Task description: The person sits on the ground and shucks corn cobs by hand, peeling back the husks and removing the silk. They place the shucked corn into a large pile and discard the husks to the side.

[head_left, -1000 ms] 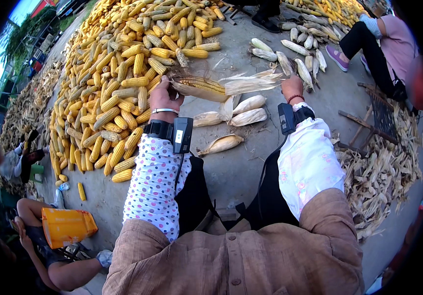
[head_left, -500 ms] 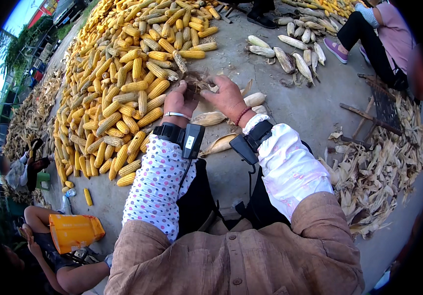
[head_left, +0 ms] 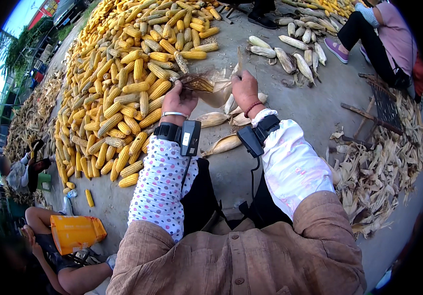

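Note:
My left hand (head_left: 181, 102) is closed on a partly husked ear of corn (head_left: 199, 82), its dark, browned end lying above my fingers. Just to its right, my right hand (head_left: 245, 91) grips the pale, dry husk (head_left: 221, 92), which spreads out from the ear and sticks up between my hands. Below them on the concrete lie several ears in husks (head_left: 224, 145). A large heap of bare yellow cobs (head_left: 113, 108) rises immediately left of my left hand.
More husked-over ears (head_left: 292, 42) lie at upper right near a seated person (head_left: 388, 44) and a wooden-framed chair (head_left: 386, 110). Loose husks (head_left: 374, 182) pile at right. At lower left sit another person (head_left: 78, 275) and an orange bucket (head_left: 76, 231); someone else (head_left: 17, 172) works farther left.
My right hand moved from far right, where it pulled long husk leaves, in beside my left hand, then slightly back rightward, drawing husk out. The ear's yellow kernels are less visible than at first.

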A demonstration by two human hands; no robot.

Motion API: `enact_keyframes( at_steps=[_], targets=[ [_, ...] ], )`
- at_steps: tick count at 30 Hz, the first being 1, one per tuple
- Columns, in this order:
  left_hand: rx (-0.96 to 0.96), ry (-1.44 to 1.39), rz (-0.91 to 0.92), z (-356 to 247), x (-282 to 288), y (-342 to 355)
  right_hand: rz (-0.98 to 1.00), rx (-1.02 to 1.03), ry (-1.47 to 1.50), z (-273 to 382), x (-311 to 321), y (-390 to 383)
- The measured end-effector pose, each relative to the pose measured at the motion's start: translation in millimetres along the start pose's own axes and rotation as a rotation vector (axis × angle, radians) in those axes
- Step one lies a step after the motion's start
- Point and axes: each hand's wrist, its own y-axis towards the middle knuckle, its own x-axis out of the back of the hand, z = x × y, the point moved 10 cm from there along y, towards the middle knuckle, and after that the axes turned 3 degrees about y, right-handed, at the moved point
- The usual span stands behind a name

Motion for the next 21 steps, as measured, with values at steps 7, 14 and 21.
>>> enact_keyframes(
  at_steps=[7, 14, 21],
  targets=[
    [-0.007, -0.075, -0.119, -28, 34, 7, -0.054, -0.179, -0.234, -40, 34, 26],
    [-0.077, -0.099, -0.015, -57, 43, 14, 0.192, 0.082, -1.108, -74, 52, 60],
    [-0.109, 0.089, -0.067, -71, 46, 20, -0.013, -0.316, -0.378, -171, 114, 88]
  ],
)
